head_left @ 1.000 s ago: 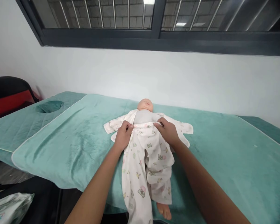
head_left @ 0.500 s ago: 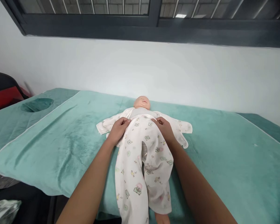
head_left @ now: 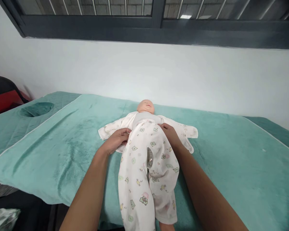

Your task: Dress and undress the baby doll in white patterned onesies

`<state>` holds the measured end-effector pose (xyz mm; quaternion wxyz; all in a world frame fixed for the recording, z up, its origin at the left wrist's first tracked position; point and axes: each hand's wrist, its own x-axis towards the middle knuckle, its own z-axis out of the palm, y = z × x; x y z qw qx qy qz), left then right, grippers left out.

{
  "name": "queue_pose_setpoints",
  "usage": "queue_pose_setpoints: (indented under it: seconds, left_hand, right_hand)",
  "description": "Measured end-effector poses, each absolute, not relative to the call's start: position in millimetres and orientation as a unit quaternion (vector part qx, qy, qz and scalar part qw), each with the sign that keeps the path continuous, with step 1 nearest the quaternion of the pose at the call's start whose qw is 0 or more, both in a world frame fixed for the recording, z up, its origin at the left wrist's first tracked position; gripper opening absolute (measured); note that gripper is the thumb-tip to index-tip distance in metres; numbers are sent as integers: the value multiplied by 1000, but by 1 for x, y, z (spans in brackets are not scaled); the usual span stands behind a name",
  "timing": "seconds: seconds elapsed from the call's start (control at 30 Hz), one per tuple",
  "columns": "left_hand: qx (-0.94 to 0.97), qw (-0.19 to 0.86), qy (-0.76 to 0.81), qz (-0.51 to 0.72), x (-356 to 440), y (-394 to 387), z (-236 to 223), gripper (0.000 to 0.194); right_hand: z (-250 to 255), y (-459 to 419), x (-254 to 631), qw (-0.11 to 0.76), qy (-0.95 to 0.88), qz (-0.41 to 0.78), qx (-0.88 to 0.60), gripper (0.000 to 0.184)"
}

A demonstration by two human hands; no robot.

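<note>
A baby doll (head_left: pixel 145 106) lies on its back, head toward the wall. Its white printed jacket (head_left: pixel 180 128) is spread out at both sides, sleeves stretched outward. White printed baby trousers (head_left: pixel 137 166) cover the doll from the belly down, over a grey-white layer at the chest. At the left side of the waist, my left hand (head_left: pixel 117 140) rests against the trousers, thumb apart from the fingers. My right hand (head_left: pixel 170 133) pinches the trousers' waist on the other side; its fingertips are partly hidden. One bare doll foot (head_left: pixel 166 227) shows below the right trouser leg.
A green plush cover (head_left: pixel 231 160) lies over the bed, which has a round face hole (head_left: pixel 37 109) at the left. Behind stands a white wall (head_left: pixel 144 70) under a dark window frame (head_left: pixel 98 29). A black and red chair (head_left: pixel 4 96) is at far left, a plastic bag (head_left: pixel 4 219) at lower left.
My left hand has come off the waistband, moving slightly outward and down, its thumb now apart from the fingers. My right hand stays at the waist. The view has shifted slightly.
</note>
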<state>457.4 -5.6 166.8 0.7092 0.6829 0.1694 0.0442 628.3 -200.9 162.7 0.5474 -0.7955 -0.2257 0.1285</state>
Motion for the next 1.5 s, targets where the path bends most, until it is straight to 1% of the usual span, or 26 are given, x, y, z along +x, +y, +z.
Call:
queue_pose_setpoints:
  seconds: [0.17, 0.37, 0.6, 0.73, 0.97, 1.13, 1.27, 1.4, 1.5]
  left_hand:
    - [668, 737, 103, 8, 452, -3, 170, 30]
    - [663, 738, 117, 41, 451, -2, 169, 26]
    - [647, 750, 127, 48, 453, 1, 163, 25]
    - [647, 750, 129, 44, 453, 2, 163, 26]
    - [677, 727, 115, 30, 452, 0, 167, 29]
    - [711, 687, 148, 12, 452, -2, 172, 19]
    - [723, 675, 145, 12, 450, -3, 173, 18]
    - [746, 647, 149, 48, 449, -10, 175, 16]
    - [759, 626, 158, 87, 452, -15, 174, 16]
  right_hand:
    - [164, -203, 630, 545, -235, 134, -794, 39]
    - [165, -219, 631, 564, -258, 178, -764, 34]
    - [168, -247, 640, 553, -248, 292, -740, 22]
    - [169, -255, 640, 558, -255, 355, -706, 25]
    - [171, -255, 634, 583, -266, 418, -643, 27]
    - [170, -252, 630, 599, -272, 406, -634, 28]
    - [169, -250, 629, 597, -280, 374, -652, 28]
    - [162, -245, 629, 601, -297, 323, -668, 23]
    - [157, -240, 627, 613, -297, 290, -672, 25]
